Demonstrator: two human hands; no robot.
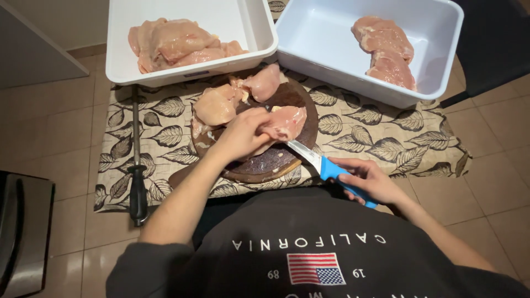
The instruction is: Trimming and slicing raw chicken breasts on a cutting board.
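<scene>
My left hand point(243, 131) grips a raw chicken piece point(286, 122) on the round dark wooden cutting board point(265, 164). My right hand point(369, 180) holds a blue-handled knife point(326, 167) whose blade points under that piece. Two more raw chicken pieces lie on the board's far side, a larger one point(216, 105) and a smaller one point(262, 83).
Two white rectangular tubs stand behind the board: the left tub point(124, 60) holds several chicken pieces, the right tub point(326, 33) holds a few. A leaf-patterned cloth point(375, 138) covers the tiled floor. A black-handled sharpening steel point(137, 165) lies at the left. A metal bin point(22, 232) sits far left.
</scene>
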